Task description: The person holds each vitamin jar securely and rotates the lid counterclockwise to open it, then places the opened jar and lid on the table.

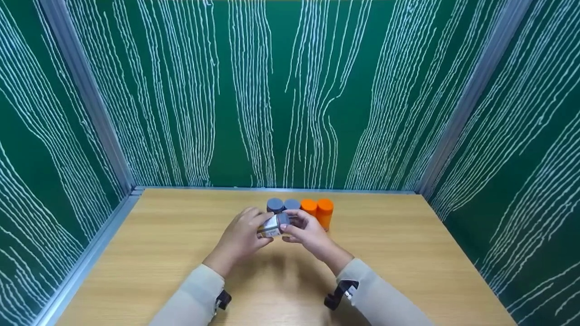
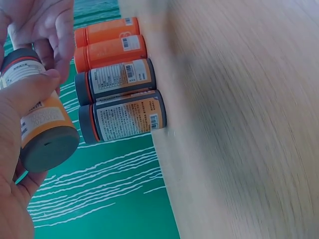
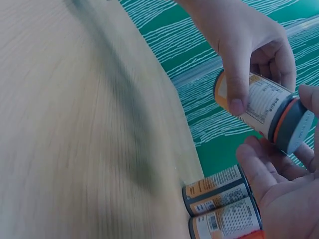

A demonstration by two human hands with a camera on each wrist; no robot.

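A small pill bottle (image 1: 273, 226) with a grey cap and a white-and-orange label is held tilted above the table. My left hand (image 1: 242, 232) grips its body, the thumb across the label in the left wrist view. At the other end, my right hand (image 1: 313, 236) has its thumb and curled fingers around the grey cap (image 3: 294, 125). Just beyond the hands, two grey-capped bottles (image 2: 124, 119) and two orange bottles (image 1: 325, 212) stand upright side by side in a row. The hands partly hide this row in the head view.
The light wooden table (image 1: 149, 253) spreads around the hands. Green panels (image 1: 281, 90) with wavy white lines rise behind it and on both sides, joined by grey metal posts (image 1: 90, 90). A dark wrist mount (image 1: 335, 296) sits at each sleeve cuff.
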